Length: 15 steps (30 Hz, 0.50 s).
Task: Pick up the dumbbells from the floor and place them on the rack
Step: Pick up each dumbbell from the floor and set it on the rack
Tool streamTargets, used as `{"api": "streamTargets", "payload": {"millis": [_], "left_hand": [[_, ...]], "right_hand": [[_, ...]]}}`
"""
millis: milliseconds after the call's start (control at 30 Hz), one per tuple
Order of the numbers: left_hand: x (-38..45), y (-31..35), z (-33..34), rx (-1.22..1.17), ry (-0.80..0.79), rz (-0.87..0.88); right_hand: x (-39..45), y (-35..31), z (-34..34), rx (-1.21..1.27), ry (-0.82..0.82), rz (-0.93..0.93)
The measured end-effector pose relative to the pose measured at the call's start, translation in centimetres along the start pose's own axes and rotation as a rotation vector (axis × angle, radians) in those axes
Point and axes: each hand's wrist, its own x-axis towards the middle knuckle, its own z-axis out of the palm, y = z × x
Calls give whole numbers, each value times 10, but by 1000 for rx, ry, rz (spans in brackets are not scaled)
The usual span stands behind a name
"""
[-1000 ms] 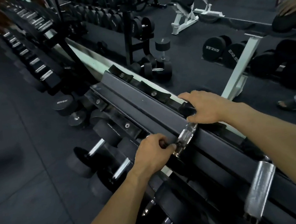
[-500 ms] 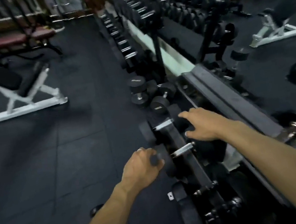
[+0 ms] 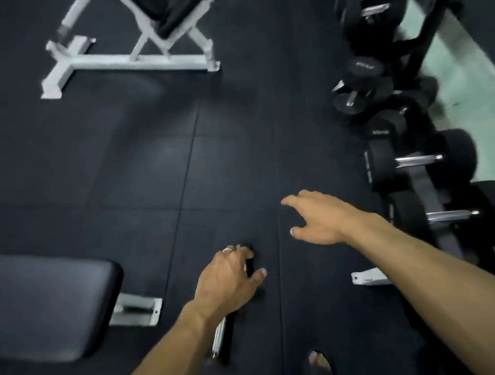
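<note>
the left hand (image 3: 230, 279) is over a small black dumbbell with chrome handle (image 3: 220, 337) on the black rubber floor (image 3: 112, 173); grip unclear. the right hand (image 3: 323, 220) is spread, empty, near the black dumbbell rack (image 3: 422, 183).

floor (image 3: 143, 169): matt rubber | dumbbell handle (image 3: 219, 337): shiny metal | bench pad (image 3: 34, 297): smooth

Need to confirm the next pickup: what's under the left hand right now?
Under the left hand lies a small dumbbell on the black floor: a chrome handle shows below the wrist, a dark end by the fingertips. The hand covers its middle, so the grip is unclear.
</note>
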Motion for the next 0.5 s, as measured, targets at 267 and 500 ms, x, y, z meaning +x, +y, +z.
{"api": "streamTargets", "payload": {"millis": [267, 500], "left_hand": [[26, -155, 114, -133, -98, -260], [65, -274, 258, -169, -183, -372]], "right_hand": [[141, -58, 169, -38, -282, -165], [250, -74, 357, -68, -438, -237]]}}
